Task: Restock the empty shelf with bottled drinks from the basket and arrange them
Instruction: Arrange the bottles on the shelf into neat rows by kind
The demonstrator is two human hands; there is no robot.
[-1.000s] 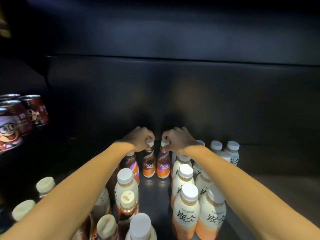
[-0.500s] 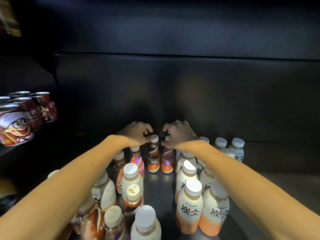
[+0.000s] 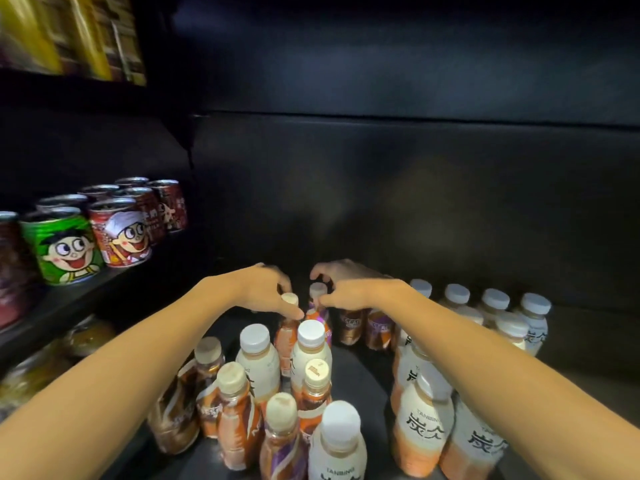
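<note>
Both arms reach deep into the dark shelf (image 3: pixel 585 344). My left hand (image 3: pixel 266 289) pinches the pale cap of an orange coffee bottle (image 3: pixel 286 336) near the back. My right hand (image 3: pixel 349 287) curls around the cap of a purple and orange coffee bottle (image 3: pixel 317 291) right beside it. Two brown coffee bottles (image 3: pixel 349 329) stand against the back, partly hidden under my right forearm. More coffee bottles (image 3: pixel 239 420) crowd the front left. White-capped tea bottles (image 3: pixel 422 420) stand front right and in a back row (image 3: pixel 457 294). No basket is in view.
Cartoon-printed cans, red (image 3: pixel 124 233) and green (image 3: pixel 65 247), fill a neighbouring shelf to the left. Blurred yellow packages (image 3: pixel 69 36) sit above them. A dark lane of shelf floor (image 3: pixel 363 375) runs between the two bottle groups. The black back wall (image 3: pixel 415 202) closes the rear.
Both hands have let go of the two brown bottles at the back and shifted left onto the caps of the neighbouring pair. The view has swung left, showing more cans.
</note>
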